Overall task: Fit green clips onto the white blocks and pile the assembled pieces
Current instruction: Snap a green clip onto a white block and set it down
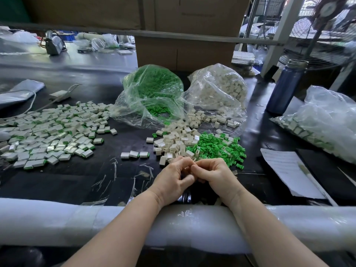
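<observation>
To your right: tall dark-blue metal bottle [286, 87] upright, white paper sheet [289, 171] with pen [306, 173] lying on it. Ahead: large brown cardboard box [185, 49]. Far right: round wire-guard fan [327, 26]. Along near table edge: white foam padding [57, 222].

no legible text, paper sheet [287, 168] writing unreadable

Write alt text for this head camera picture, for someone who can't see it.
A person's left hand and right hand meet, fingers curled, over a black table, just in front of loose white blocks and green clips. A spread of assembled pieces lies to the left; what the fingers hold is hidden.
</observation>
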Tool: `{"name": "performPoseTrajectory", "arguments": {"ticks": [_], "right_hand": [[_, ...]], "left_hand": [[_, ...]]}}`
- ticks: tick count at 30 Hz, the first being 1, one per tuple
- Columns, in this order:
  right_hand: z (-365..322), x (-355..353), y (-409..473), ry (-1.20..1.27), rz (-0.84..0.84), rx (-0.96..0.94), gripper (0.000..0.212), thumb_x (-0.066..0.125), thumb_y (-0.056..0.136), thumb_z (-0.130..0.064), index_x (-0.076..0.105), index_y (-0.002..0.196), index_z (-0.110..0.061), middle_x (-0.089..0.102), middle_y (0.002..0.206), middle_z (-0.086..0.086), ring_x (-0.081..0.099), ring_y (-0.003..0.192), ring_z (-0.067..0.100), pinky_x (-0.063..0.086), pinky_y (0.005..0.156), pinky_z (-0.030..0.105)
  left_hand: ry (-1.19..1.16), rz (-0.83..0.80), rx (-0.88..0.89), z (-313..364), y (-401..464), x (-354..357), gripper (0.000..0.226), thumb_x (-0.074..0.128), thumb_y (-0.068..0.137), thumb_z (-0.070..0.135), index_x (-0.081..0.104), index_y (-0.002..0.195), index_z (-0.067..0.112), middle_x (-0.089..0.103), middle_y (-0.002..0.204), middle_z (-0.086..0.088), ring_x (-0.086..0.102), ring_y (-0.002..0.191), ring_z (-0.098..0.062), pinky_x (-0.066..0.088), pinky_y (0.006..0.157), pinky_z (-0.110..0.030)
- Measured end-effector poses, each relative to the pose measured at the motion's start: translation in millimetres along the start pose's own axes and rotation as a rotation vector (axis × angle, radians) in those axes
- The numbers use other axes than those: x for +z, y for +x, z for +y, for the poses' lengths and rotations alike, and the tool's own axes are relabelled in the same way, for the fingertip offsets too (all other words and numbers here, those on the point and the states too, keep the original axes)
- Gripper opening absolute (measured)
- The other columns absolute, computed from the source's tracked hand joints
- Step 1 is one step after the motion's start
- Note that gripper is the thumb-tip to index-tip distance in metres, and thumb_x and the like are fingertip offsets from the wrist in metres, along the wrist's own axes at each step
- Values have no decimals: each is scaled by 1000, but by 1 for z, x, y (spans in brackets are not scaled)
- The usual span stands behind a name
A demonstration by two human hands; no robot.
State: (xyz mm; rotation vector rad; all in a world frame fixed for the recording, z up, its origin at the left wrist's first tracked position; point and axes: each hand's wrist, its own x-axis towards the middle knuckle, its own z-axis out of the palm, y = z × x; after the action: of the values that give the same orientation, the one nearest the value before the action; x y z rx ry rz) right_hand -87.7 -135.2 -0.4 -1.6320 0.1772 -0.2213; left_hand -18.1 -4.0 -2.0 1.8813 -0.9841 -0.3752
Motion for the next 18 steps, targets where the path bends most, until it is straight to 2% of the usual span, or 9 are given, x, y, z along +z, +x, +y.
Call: {"name": "performPoseTrajectory", "arguments": {"ticks": [6, 12, 18], "right_hand": [[1, 0, 0, 19, 6, 21, 12, 60, 86, -3, 70, 83, 4, 59, 65, 11, 48, 52, 8, 41, 54, 22], [0, 0, 0, 3, -22, -1, 13, 59, 87, -7, 70, 87, 0, 61, 74, 17, 50, 59, 12, 43, 55, 17], [1, -1, 0, 4, -11, -4, 12, 59, 87, -4, 70, 83, 1, 59, 63, 9, 49, 52, 7, 42, 52, 18]], "left_hand": [[-2, -8, -2, 1, 0, 0, 16, 57, 82, 6, 58, 87, 21, 52, 100, -1, 54, 93, -23, 46, 90, -42], [-33, 16, 16, 3, 0, -1, 22, 56, 83, 2, 55, 81, 24, 52, 96, -3, 54, 89, -24, 46, 88, -41], [-9, -3, 10, 0, 0, 0, 17, 57, 83, 6, 57, 85, 23, 52, 100, -4, 54, 93, -26, 46, 90, -43]]}}
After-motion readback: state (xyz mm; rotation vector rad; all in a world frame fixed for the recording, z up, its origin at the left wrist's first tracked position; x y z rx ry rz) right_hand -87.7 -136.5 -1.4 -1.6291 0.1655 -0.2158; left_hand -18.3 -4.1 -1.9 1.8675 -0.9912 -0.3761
